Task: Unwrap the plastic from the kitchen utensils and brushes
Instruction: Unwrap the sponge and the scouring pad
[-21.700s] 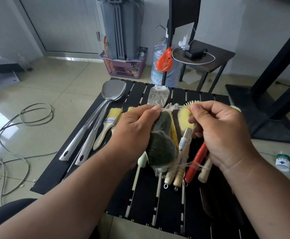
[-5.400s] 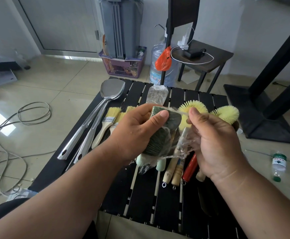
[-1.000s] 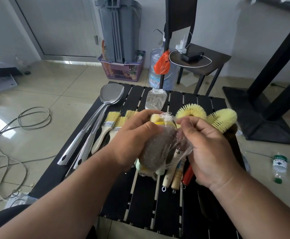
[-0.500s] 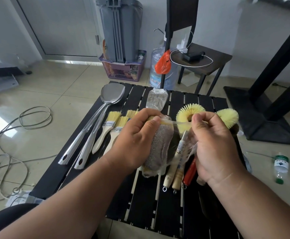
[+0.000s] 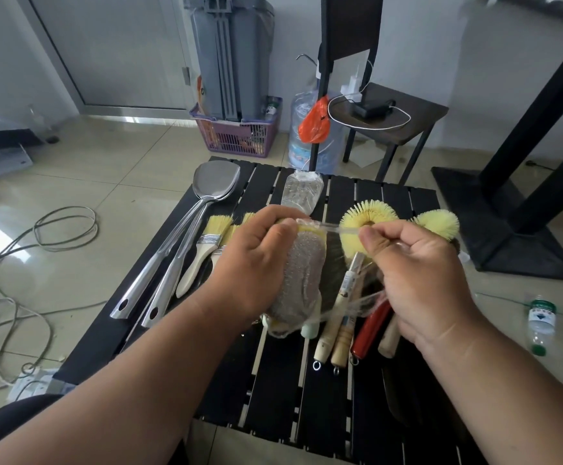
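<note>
Left hand (image 5: 260, 263) grips wrapped sponges (image 5: 301, 273); right hand (image 5: 417, 276) pinches plastic (image 5: 340, 229).

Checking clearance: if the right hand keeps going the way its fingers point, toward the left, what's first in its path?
Likely the wrapped sponge bundle that the left hand grips; the right hand pinches a plastic strip stretched from it. Depth is unclear.

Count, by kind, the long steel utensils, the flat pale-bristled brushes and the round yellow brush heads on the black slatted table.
Long shiny steel utensils: 2
Flat brushes with pale yellow bristles: 3, two partly hidden by the left hand
Round yellow bristle brush heads: 2
Total: 7
Not counted: the plastic-wrapped bundle the left hand holds, whose clear film the right hand pulls.
</note>
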